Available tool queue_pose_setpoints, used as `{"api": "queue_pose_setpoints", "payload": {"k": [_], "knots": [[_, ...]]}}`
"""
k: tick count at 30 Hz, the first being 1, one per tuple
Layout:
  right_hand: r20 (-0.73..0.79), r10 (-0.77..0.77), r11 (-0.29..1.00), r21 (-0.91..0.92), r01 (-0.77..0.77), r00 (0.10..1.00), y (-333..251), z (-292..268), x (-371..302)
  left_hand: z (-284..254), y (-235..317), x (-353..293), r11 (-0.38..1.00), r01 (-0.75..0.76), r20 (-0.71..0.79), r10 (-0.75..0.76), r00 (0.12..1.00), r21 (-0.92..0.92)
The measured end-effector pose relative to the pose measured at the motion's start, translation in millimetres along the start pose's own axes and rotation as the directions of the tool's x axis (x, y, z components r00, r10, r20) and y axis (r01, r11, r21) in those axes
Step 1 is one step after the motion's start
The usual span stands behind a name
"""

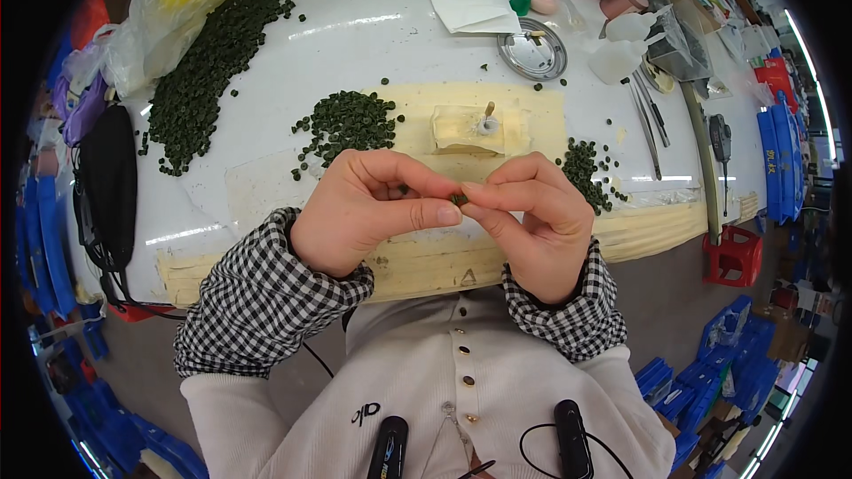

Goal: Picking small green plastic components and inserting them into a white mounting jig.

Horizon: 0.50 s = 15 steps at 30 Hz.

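Observation:
A small dark green ring-like piece (458, 200) is pinched between the fingertips of both my hands, just above the table's front edge. My left hand (373, 204) is closed, thumb and forefinger on the piece's left side. Another dark bit shows among its curled fingers, too small to name. From the other side my right hand (537, 217) grips the same piece with thumb and fingertips. Behind my hands stands a tape-covered block (453, 130) with a small upright peg (489, 112). Loose green pieces form a middle pile (355, 120) beyond my left hand and a smaller pile (583, 168) beyond my right.
A large heap of green pieces (209, 71) spreads at the far left beside a clear plastic bag (151, 31). Farther back lie a round metal lid (532, 51) and white paper (466, 2). Tweezers (646, 129) rest at right; a red stool (735, 255) stands below the table.

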State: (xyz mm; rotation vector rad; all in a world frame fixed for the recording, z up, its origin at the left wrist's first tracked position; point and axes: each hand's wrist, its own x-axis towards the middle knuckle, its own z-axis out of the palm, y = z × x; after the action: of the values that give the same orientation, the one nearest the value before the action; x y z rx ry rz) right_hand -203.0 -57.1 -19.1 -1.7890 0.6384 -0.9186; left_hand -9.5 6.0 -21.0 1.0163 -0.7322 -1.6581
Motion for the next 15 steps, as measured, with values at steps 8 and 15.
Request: {"api": "queue_pose_setpoints", "payload": {"k": [8,15], "knots": [[-0.05,-0.082,0.991,-0.112,0.076,0.995,-0.5,1.6,2.3,3.3,-2.1,-0.3,0.995,-0.056,-0.03,0.059,0.998,0.085],[-0.057,-0.077,0.993,-0.095,0.072,0.995,1.0,2.1,1.6,2.7,0.6,0.0,0.999,-0.03,-0.012,0.03,0.999,0.037]]}}
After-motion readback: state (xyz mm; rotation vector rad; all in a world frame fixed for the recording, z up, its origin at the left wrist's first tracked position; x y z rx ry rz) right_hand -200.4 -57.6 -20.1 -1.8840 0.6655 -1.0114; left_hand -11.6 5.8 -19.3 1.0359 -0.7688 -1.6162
